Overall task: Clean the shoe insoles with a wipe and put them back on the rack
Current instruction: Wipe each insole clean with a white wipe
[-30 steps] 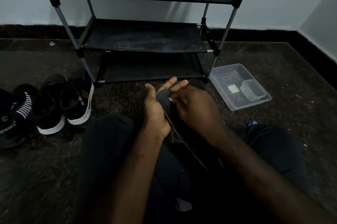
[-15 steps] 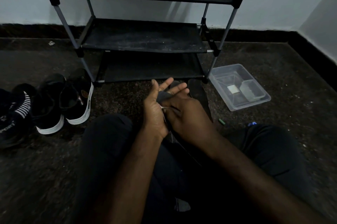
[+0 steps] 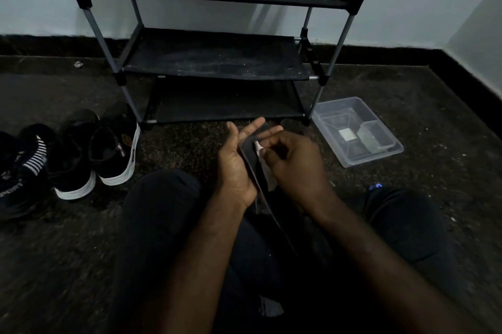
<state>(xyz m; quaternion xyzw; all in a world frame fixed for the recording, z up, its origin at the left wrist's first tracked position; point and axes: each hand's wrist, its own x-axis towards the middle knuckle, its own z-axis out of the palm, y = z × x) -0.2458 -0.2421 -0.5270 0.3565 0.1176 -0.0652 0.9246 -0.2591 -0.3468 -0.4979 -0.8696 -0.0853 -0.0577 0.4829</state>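
A dark shoe insole stands on edge between my hands, above my lap. My left hand backs it with straight fingers and the palm against its left face. My right hand has curled fingers that pinch a small white wipe against the insole's right face near its top. The insole's lower end runs down towards my legs and is lost in the dark. The black shoe rack stands just beyond my hands, all three visible shelves bare.
Black shoes with white soles sit in a row on the floor at the left. A clear plastic tray holding a wipe pack lies right of the rack. Dark speckled floor, a wall behind, a corner at the right.
My right hand has slid along the insole with the wipe, down and then back up near the top. My left hand has kept backing the insole.
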